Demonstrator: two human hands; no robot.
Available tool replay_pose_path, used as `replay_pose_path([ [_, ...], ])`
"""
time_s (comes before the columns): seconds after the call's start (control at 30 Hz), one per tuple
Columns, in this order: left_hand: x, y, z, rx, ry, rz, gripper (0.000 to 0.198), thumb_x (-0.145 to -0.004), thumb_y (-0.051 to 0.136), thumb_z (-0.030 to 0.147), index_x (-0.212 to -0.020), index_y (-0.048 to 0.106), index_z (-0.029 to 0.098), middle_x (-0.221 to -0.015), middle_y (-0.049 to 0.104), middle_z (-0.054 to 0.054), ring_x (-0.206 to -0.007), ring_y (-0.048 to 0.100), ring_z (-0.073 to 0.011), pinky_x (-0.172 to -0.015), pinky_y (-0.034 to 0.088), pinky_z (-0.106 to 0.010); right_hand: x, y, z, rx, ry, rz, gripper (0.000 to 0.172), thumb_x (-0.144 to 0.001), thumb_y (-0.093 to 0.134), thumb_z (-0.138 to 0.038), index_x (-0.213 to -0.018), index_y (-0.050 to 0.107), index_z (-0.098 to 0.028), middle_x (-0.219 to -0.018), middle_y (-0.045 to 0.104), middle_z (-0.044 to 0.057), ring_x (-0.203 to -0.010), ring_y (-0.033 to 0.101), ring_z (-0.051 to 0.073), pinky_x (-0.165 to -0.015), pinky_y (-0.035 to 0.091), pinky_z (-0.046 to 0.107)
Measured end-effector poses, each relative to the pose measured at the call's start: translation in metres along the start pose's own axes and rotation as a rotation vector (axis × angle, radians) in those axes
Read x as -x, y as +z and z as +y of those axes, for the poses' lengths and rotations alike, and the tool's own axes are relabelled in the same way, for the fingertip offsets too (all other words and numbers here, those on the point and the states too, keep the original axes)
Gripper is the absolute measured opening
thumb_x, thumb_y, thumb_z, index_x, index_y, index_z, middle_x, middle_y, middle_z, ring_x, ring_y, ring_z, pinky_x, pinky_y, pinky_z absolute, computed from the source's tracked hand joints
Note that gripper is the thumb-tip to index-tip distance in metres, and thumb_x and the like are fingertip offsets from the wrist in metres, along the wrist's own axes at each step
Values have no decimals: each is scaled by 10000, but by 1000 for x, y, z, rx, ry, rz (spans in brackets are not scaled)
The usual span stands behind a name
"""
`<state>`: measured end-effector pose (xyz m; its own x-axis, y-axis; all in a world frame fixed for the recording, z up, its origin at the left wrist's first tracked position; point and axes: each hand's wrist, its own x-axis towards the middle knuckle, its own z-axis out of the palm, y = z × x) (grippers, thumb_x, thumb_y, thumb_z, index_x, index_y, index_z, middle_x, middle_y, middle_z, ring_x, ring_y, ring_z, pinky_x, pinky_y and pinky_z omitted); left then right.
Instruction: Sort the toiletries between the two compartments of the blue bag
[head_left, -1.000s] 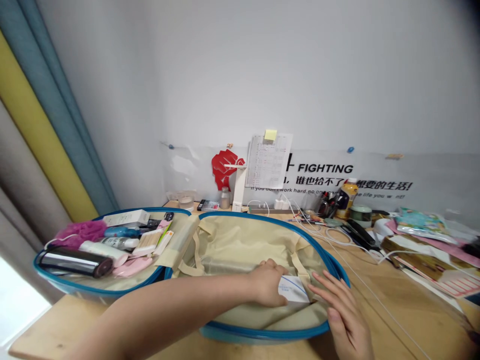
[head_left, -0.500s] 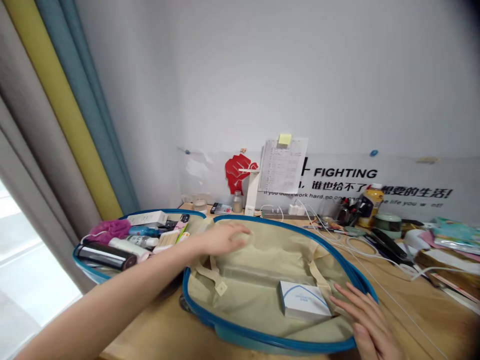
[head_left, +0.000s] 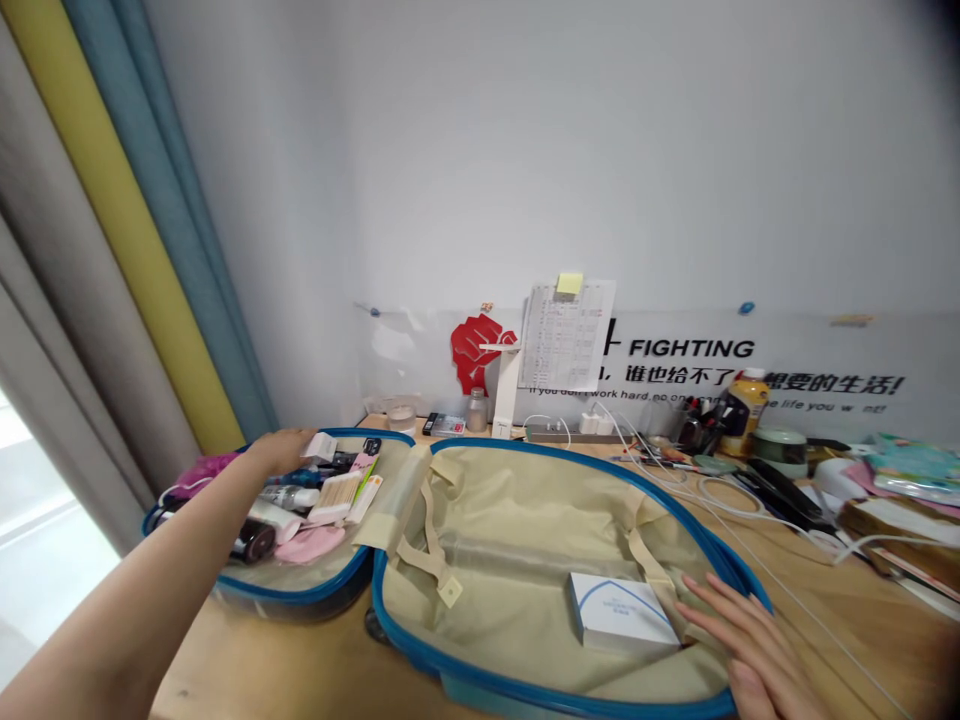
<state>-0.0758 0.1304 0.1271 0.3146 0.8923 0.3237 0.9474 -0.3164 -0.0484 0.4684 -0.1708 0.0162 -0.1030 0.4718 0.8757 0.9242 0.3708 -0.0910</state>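
An open suitcase lies with its two blue-rimmed halves side by side; the right half (head_left: 517,510) has a beige lining and straps. My left hand (head_left: 285,450) is over the left half, its fingers closed around a white box (head_left: 321,447), whose right end sticks out. Beneath my forearm and beside it are a dark cylinder (head_left: 255,542), a pink pouch-like item (head_left: 311,543), a pack of cotton swabs (head_left: 337,497) and a purple mesh item (head_left: 196,475). My right hand (head_left: 750,645) rests at the right rim with fingers spread, beside a white-and-blue box (head_left: 624,612) inside.
The suitcase stands on a wooden table (head_left: 817,620). Behind it are a white lamp (head_left: 506,390), a power strip (head_left: 574,433) and a small jar (head_left: 477,410). White cables, a yellow-labelled bottle (head_left: 744,412) and a black case (head_left: 787,490) crowd the right side.
My left hand has moved left, from above the right half to the white box in the left half. The right hand stays at the right rim; the view has shifted slightly.
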Motion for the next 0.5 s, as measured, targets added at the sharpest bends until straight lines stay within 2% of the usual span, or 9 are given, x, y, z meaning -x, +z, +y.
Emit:
replay_pose_path([
  [0.1, 2, 2, 2, -46, -38, -42, 368, -956, 532, 451, -1128, 632, 142, -1034, 713, -78, -919, 680, -197, -853, 535, -409, -1, 0, -1, 3, 10, 6, 330, -944, 426, -296, -1067, 728, -243, -1136, 729, 74, -1103, 669, 274, -897, 529, 422],
  [0.2, 5, -2, 8, -71, -59, -55, 343, -972, 513, 442, -1099, 625, 144, -1041, 698, -69, -920, 665, -181, -850, 529, -389, 0, 0, -1, 0, 16, -6, 329, -943, 431, -301, -1067, 729, -242, -1145, 727, 71, -1104, 668, 273, -903, 525, 420],
  [0.37, 12, -20, 18, -73, -57, -21, 287, -983, 359, 255, -1133, 559, 114, -1045, 715, -85, -923, 644, -186, -816, 493, -319, 1, 0, -1, -5, 13, -12, 317, -952, 421, -282, -1078, 707, -231, -1183, 710, 72, -1154, 642, 263, -943, 500, 414],
  [0.5, 7, -38, 22, -27, -4, 54, 379, -998, 266, 297, -1183, 514, 78, -1041, 692, -100, -981, 631, -198, -886, 483, -313, -1, 1, -2, -1, -1, 12, 319, -954, 413, -283, -1069, 707, -238, -1154, 719, 70, -1137, 650, 260, -922, 504, 407],
])
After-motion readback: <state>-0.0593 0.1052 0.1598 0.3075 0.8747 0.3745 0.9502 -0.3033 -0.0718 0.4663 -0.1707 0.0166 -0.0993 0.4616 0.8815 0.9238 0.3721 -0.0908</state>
